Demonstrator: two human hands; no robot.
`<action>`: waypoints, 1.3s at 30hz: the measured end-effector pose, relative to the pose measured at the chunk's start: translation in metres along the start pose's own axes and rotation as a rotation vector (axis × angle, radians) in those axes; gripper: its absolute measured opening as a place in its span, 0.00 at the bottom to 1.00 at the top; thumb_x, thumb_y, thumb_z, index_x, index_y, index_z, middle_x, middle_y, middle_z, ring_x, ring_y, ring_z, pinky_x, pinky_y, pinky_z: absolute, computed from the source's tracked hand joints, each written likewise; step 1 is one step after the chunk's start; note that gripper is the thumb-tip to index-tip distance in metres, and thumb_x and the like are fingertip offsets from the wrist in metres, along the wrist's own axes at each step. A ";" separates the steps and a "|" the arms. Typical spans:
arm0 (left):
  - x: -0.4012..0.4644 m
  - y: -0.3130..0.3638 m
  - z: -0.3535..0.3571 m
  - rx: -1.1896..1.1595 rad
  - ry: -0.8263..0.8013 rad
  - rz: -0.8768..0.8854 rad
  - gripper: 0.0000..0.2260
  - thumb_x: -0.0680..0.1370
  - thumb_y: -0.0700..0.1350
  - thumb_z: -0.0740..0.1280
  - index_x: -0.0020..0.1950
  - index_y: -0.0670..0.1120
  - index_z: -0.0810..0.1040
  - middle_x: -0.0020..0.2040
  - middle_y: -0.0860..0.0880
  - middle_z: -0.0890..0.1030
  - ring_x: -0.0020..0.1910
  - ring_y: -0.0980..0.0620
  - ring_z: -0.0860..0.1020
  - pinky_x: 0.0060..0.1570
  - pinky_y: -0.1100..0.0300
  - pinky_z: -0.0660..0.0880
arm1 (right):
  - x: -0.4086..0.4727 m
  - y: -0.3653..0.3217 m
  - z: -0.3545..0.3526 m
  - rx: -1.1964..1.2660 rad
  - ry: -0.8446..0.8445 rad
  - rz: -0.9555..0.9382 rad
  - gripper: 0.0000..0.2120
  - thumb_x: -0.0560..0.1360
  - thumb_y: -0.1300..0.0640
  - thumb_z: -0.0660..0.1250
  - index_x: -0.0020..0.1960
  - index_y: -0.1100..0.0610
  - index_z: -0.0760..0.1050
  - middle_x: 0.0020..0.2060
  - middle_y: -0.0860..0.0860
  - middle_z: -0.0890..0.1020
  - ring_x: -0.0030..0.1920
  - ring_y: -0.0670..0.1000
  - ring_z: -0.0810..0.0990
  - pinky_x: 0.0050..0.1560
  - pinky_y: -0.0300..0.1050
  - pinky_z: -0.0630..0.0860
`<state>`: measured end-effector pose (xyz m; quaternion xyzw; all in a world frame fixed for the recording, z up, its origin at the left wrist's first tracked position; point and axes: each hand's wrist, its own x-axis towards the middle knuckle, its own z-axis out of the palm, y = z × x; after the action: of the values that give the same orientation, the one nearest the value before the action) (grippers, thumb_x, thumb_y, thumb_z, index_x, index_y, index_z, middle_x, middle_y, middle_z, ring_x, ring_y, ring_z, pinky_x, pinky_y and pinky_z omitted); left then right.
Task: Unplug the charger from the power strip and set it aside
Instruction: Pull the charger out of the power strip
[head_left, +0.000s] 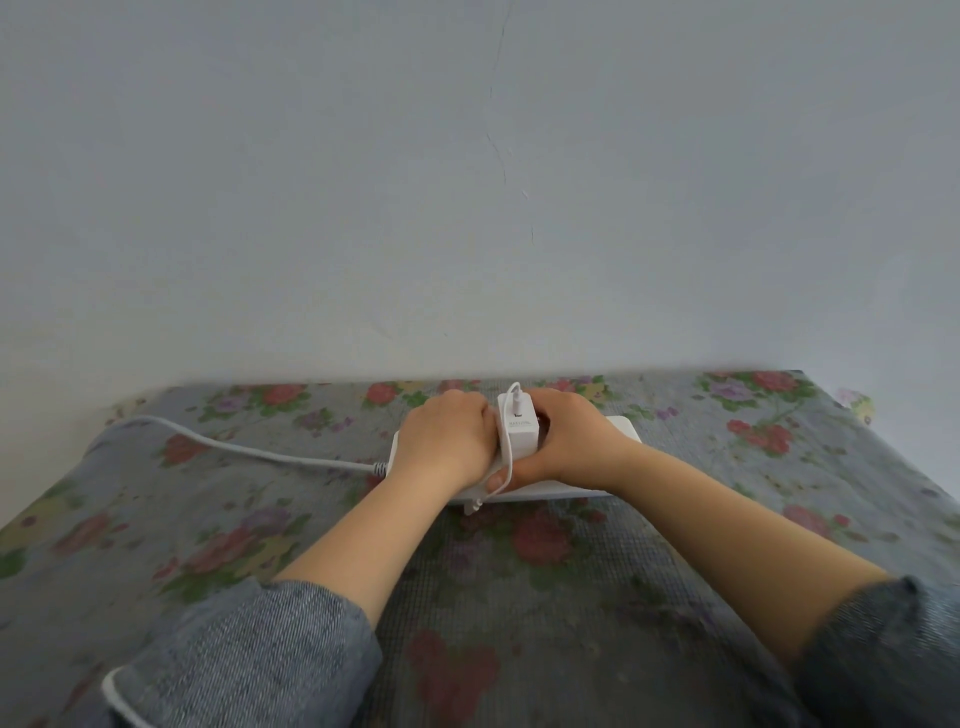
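Observation:
A white charger (516, 427) stands upright on the white power strip (621, 427), which lies across the floral table near the wall. Its thin white cable (510, 470) loops from the top down over the strip's front edge. My right hand (569, 439) is wrapped around the charger from the right, thumb at its lower front. My left hand (448, 437) presses down on the strip just left of the charger, fingers curled. Most of the strip is hidden under both hands.
The strip's thick white cord (234, 444) runs left across the flowered cloth (519, 597) to the table's left edge. A grey wall (467, 208) rises right behind the table. Another white cord (117, 699) crosses my left sleeve at the bottom.

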<state>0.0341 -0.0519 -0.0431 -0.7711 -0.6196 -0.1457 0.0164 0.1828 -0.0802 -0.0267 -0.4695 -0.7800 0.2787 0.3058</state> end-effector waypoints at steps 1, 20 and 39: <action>-0.001 0.000 -0.001 0.005 -0.002 0.000 0.14 0.78 0.49 0.55 0.39 0.47 0.75 0.37 0.48 0.78 0.34 0.48 0.75 0.35 0.53 0.73 | 0.000 0.000 0.000 0.009 0.002 0.000 0.20 0.54 0.47 0.81 0.36 0.37 0.71 0.34 0.35 0.77 0.36 0.34 0.75 0.37 0.35 0.67; -0.002 0.001 -0.002 -0.031 0.021 -0.035 0.13 0.79 0.48 0.55 0.45 0.47 0.78 0.45 0.46 0.80 0.41 0.44 0.77 0.42 0.49 0.75 | -0.002 0.000 -0.001 0.037 0.024 -0.006 0.18 0.55 0.51 0.82 0.35 0.39 0.74 0.29 0.32 0.78 0.34 0.32 0.75 0.33 0.27 0.67; -0.002 0.001 -0.002 -0.049 0.037 -0.040 0.13 0.80 0.49 0.55 0.46 0.47 0.77 0.45 0.46 0.79 0.42 0.44 0.77 0.42 0.49 0.76 | -0.003 -0.001 0.000 0.075 0.035 0.037 0.17 0.55 0.51 0.82 0.41 0.49 0.81 0.36 0.46 0.83 0.37 0.43 0.78 0.39 0.44 0.74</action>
<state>0.0345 -0.0544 -0.0412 -0.7560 -0.6306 -0.1753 0.0063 0.1834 -0.0832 -0.0266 -0.4769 -0.7547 0.3051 0.3314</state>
